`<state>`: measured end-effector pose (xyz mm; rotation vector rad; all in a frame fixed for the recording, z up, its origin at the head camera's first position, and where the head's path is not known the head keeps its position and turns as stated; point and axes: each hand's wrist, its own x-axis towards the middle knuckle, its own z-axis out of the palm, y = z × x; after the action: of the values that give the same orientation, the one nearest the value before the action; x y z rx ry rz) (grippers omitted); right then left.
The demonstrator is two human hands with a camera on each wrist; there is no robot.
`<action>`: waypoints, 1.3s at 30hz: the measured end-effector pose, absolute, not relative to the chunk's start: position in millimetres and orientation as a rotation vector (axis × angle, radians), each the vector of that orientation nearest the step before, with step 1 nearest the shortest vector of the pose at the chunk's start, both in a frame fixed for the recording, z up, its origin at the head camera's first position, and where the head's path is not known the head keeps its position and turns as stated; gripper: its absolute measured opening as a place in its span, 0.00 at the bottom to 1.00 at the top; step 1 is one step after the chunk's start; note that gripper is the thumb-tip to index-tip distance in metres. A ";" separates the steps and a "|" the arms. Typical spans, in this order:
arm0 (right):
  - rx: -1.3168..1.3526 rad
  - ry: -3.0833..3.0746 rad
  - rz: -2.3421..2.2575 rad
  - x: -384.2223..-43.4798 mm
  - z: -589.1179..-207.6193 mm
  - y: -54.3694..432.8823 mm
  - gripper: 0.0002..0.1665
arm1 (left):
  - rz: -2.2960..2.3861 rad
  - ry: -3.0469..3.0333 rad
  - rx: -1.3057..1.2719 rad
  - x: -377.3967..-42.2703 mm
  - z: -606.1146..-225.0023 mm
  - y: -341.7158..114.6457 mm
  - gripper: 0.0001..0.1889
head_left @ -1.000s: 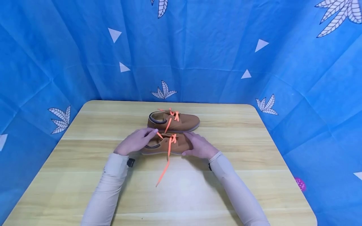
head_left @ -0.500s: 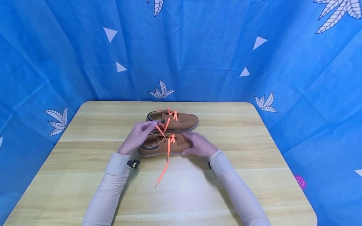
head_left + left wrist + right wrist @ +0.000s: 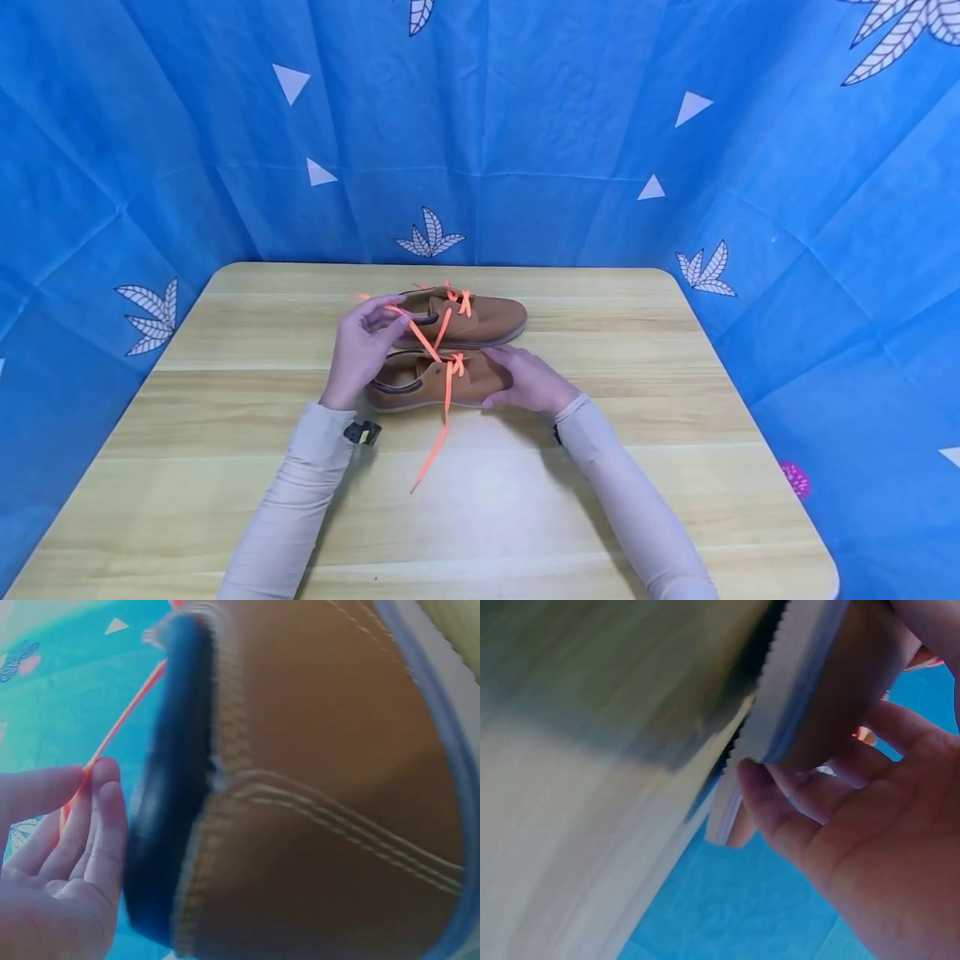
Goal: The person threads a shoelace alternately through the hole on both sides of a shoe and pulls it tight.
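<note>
Two brown lace-up shoes with dark collars and orange laces lie side by side, toes to the right. My left hand pinches one shoelace of the near shoe between thumb and fingers. That lace runs taut from the eyelets up to the hand, and its loose end sticks out beyond the fingers. In the left wrist view the fingers are beside the dark heel collar. Around the near shoe's toe my right hand grips, fingertips at the sole edge. Its other lace trails toward me.
Close behind the near shoe stands the far shoe, its laces partly loose. Both shoes are on a light wooden table with rounded corners. A blue patterned cloth hangs around the back and sides.
My left hand has moved up and away from me, drawing the lace out from the near shoe toward the far shoe's heel. The right hand stays on the toe.
</note>
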<state>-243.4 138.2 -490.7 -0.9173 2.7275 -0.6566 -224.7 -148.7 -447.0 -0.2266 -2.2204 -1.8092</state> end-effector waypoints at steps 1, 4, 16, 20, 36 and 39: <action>-0.913 2.720 -0.675 -243.1 -488.4 137.6 0.59 | -1.842 -2.178 -0.225 -224.1 -445.3 -148.7 0.17; -0.899 2.686 -0.863 -242.8 -475.8 131.1 0.48 | -1.891 -2.102 -0.258 -221.3 -439.6 -146.5 0.20; -0.688 1.928 -1.652 -260.3 -429.4 66.9 0.16 | -1.773 -2.181 -0.419 -216.8 -432.0 -138.7 0.30; -0.633 1.924 -1.756 -263.3 -427.7 62.5 0.15 | -1.726 -2.238 -0.382 -218.2 -436.1 -147.0 0.36; -0.712 1.975 -2.139 -270.4 -393.5 44.4 0.13 | -1.329 -2.764 -0.702 -232.4 -466.1 -156.8 0.11; -0.694 1.934 -2.187 -270.0 -389.8 39.6 0.12 | -1.245 -2.776 -0.729 -233.2 -469.1 -155.6 0.10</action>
<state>-270.0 39.6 -389.8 -0.6941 1.9340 -2.1871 -233.2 -155.6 -469.1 -0.7295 -2.7761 -1.2449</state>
